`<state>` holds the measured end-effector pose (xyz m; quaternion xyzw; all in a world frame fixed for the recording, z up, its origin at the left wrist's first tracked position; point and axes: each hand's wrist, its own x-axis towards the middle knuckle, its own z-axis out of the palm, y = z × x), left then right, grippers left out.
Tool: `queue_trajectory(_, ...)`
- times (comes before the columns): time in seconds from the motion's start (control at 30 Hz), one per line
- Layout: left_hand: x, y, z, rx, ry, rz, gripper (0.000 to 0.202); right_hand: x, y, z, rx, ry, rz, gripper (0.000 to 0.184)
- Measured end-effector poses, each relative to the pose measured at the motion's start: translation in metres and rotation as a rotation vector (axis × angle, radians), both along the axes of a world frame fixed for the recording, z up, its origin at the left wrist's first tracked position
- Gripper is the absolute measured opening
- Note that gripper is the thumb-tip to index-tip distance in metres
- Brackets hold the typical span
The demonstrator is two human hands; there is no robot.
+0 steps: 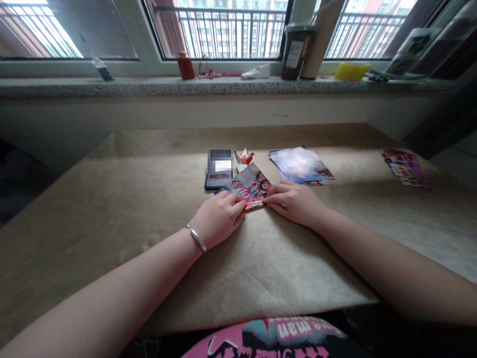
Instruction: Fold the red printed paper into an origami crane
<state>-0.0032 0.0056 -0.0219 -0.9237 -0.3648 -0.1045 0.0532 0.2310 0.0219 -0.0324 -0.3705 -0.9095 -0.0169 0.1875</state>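
Note:
A glossy printed sheet of paper (249, 185) lies on the table between my hands, its near edge folded into a narrow strip. My left hand (219, 217) closes its fingers on the left end of that folded edge. On the right end, the fingers of my right hand (292, 201) pinch the same edge. Just beyond the sheet sits a small red and white folded paper piece (245, 156). A phone (219, 170) with a partly blurred screen lies to its left. A silver bangle (198, 240) circles my left wrist.
A stack of glossy printed sheets (301, 165) lies right of centre. More colourful printed papers (404, 168) rest near the table's right edge. Along the windowsill (231, 88) stand a red container (186, 66), a dark lidded jar (296, 53) and a yellow object (351, 71).

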Motion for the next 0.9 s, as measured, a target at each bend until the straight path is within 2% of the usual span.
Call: queue_trajectory(0.9, -0.0004, 0.0025, -0.0018, 0.066, 0.037, -0.003, 0.027, -0.0015, -0.0011, -0.0003, 0.017, -0.021, -0.025, 0.023)
